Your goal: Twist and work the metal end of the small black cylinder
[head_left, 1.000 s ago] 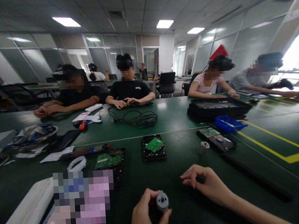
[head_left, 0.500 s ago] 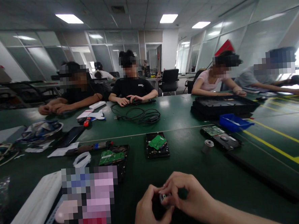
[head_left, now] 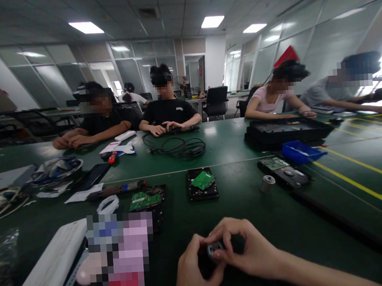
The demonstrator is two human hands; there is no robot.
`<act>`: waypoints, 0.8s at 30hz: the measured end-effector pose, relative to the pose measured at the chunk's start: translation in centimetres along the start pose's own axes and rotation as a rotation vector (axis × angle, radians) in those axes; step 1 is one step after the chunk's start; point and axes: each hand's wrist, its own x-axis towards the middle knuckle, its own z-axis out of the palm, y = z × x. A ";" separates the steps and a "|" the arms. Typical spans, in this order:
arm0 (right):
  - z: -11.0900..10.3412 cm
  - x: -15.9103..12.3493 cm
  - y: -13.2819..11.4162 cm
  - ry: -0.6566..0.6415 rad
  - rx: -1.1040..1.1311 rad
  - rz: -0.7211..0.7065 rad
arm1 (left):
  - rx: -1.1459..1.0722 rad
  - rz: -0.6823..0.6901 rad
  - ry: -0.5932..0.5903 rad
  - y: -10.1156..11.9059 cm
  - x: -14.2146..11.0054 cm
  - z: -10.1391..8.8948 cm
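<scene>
My left hand [head_left: 196,263] is closed around a small cylindrical metal motor [head_left: 214,250], held upright near the front of the table. Fingers and thumb of my right hand [head_left: 244,247] pinch at the motor's top end and cover part of it. Whether a small part sits between those right fingertips cannot be made out. Beyond my hands lies a black hard drive [head_left: 203,194] with a green circuit board [head_left: 203,180] on it. A similar metal cylinder [head_left: 267,184] stands to the right of that drive.
Another opened drive [head_left: 285,171] lies by a blue tray [head_left: 303,152], with a long black strip [head_left: 340,220] nearer. On my left are a drive with a green board [head_left: 145,200], an electric screwdriver [head_left: 116,190] and a white bar [head_left: 51,263]. Several people sit across the green table [head_left: 166,166].
My right hand has moved left and down from open space to the motor, and its fingers now close on the top end. My left hand keeps its hold.
</scene>
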 end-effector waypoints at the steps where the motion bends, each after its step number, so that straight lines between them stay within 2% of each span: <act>1: 0.1 0.1 0.1 0.009 -0.006 0.001 | 0.000 -0.006 -0.005 0.0 0.0 0.0; 5: 0.7 0.3 0.1 0.044 -0.029 -0.012 | -0.009 -0.012 -0.016 -0.2 0.0 0.1; 8: 0.4 0.5 -0.3 0.081 -0.013 -0.041 | 0.006 -0.025 0.002 -0.2 0.0 0.2; 10: -0.8 0.5 -0.5 0.139 0.013 -0.051 | 0.004 -0.024 0.015 0.0 0.0 0.1; 13: -3.6 0.0 0.3 0.200 -0.039 -0.001 | -0.020 -0.014 0.027 0.1 0.0 0.1; 16: -6.2 -1.4 2.1 0.157 -0.144 0.140 | -0.024 -0.008 0.027 0.0 0.0 0.1; 18: -7.0 -2.4 3.3 0.122 -0.189 0.204 | -0.018 0.000 0.024 -0.3 0.0 0.1; 24: -7.2 -4.0 4.8 0.064 -0.260 0.172 | -0.014 0.015 0.031 -0.9 0.0 0.2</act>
